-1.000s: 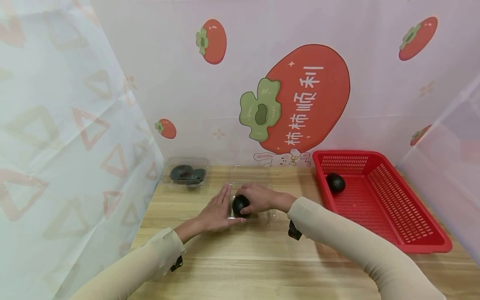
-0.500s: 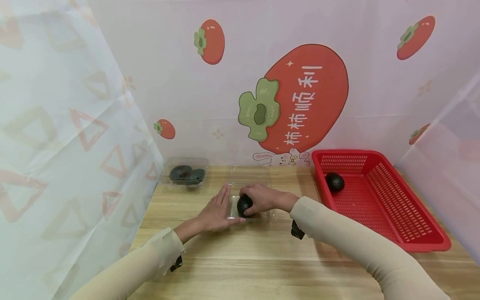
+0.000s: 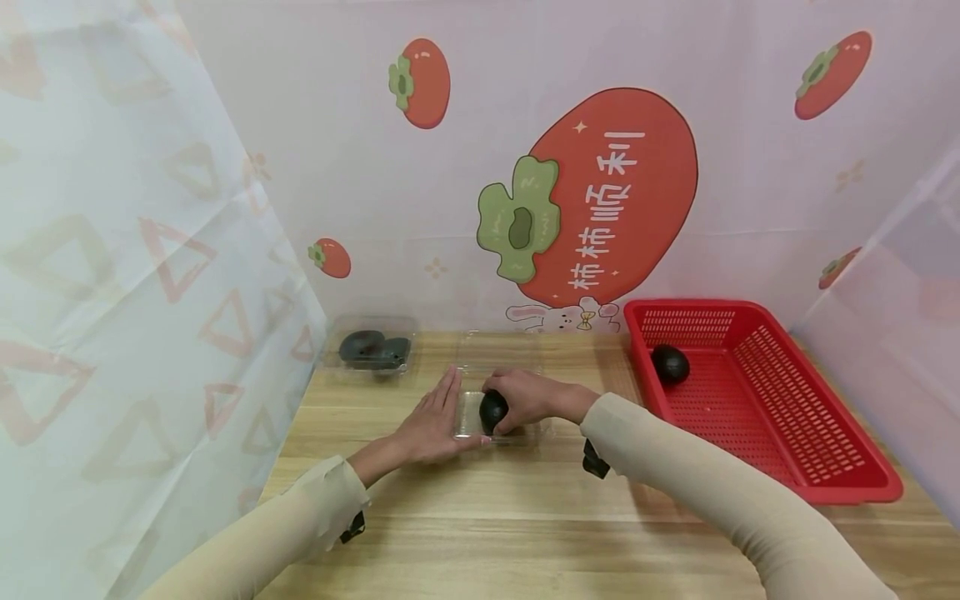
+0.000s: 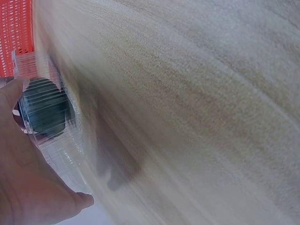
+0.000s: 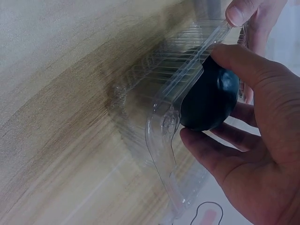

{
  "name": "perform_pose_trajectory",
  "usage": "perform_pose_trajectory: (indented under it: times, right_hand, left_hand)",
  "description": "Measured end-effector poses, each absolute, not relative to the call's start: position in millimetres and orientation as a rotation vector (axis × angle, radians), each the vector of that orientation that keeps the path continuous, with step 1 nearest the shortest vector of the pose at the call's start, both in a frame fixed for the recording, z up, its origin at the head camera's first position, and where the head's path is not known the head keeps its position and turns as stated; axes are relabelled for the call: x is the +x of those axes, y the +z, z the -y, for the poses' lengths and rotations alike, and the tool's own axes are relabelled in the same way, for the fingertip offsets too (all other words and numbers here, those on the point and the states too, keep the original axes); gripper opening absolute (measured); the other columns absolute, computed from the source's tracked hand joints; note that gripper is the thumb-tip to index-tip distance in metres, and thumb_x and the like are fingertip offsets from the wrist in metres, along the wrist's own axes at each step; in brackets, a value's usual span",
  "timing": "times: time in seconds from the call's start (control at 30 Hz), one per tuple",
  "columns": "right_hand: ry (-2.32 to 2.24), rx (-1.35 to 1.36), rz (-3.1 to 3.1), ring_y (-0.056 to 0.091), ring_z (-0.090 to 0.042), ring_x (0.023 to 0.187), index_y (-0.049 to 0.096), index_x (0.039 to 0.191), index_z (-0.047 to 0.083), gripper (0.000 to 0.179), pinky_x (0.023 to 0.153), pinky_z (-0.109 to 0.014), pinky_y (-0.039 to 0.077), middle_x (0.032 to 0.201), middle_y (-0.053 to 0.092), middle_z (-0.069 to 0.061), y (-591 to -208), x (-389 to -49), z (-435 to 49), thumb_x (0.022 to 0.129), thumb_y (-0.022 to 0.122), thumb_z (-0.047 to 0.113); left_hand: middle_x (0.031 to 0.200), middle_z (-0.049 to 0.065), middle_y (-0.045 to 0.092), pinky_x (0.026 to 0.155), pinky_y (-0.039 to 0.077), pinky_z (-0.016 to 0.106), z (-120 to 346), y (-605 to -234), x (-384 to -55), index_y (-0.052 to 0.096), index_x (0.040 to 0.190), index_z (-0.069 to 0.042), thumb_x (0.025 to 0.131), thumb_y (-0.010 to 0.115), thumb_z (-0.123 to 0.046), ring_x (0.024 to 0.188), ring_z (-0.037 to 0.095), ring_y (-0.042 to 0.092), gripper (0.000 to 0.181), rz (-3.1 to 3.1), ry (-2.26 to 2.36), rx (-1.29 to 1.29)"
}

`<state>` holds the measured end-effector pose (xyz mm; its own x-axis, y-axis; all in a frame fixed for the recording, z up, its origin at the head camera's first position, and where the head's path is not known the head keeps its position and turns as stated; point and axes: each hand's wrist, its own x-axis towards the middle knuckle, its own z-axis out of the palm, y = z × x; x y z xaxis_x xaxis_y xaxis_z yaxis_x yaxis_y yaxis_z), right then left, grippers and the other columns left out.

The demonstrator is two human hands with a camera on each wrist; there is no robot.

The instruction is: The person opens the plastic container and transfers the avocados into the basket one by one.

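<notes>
My right hand (image 3: pixel 528 397) grips a dark avocado (image 3: pixel 492 411), thumb on the near side and fingers over the far side. The avocado sits within a clear plastic clamshell box (image 3: pixel 469 414) whose lid (image 3: pixel 497 350) lies folded back toward the wall. Along the box's left side rest the straight fingers of my left hand (image 3: pixel 427 429), its thumb stretched along the front edge. In the right wrist view the avocado (image 5: pixel 211 103) shows between thumb and fingers beside the ribbed wall. Through that plastic it also appears in the left wrist view, near the left thumb.
At the back left stands another clear box (image 3: pixel 375 323) with dark avocados (image 3: pixel 363 347) inside. A red perforated basket (image 3: pixel 750 417) on the right holds one avocado (image 3: pixel 670 365). Printed cloth walls enclose the wooden table (image 3: pixel 480 533) at the back and sides.
My right hand has shifted the avocado slightly rightward inside the box, away from the left fingers. The left hand has kept its place.
</notes>
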<state>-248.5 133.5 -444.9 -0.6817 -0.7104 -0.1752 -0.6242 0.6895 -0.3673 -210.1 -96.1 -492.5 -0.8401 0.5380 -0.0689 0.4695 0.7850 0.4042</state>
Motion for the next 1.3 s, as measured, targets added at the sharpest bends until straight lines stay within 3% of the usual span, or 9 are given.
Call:
perform_pose_trajectory:
  times: [0.67, 1.3]
  right_hand:
    - [-0.398, -1.063, -2.598, 0.065, -0.023, 0.109, 0.064, 0.134, 0.001, 0.071, 0.097, -0.040, 0.057, 0.122, 0.068, -0.010, -446.7, -252.9, -129.1, 0.079, 0.096, 0.033]
    - [-0.320, -1.018, -2.536, 0.064, -0.022, 0.113, 0.065, 0.139, 0.007, 0.073, 0.101, -0.040, 0.056, 0.127, 0.067, -0.008, -446.6, -257.3, -118.3, 0.077, 0.098, 0.027]
  left_hand:
    - [0.177, 0.022, -0.002, 0.128, 0.023, 0.057, 94.2, -491.0, -208.2, 0.001, 0.168, 0.003, 0.095, 0.066, -0.068, 0.164, 0.034, 0.007, 0.121, -2.799, 0.574, 0.778]
    - [0.176, 0.025, -0.003, 0.127, 0.022, 0.060, 97.7, -491.6, -208.0, 0.001, 0.167, 0.005, 0.094, 0.064, -0.071, 0.163, 0.038, 0.006, 0.123, -2.767, 0.621, 0.808]
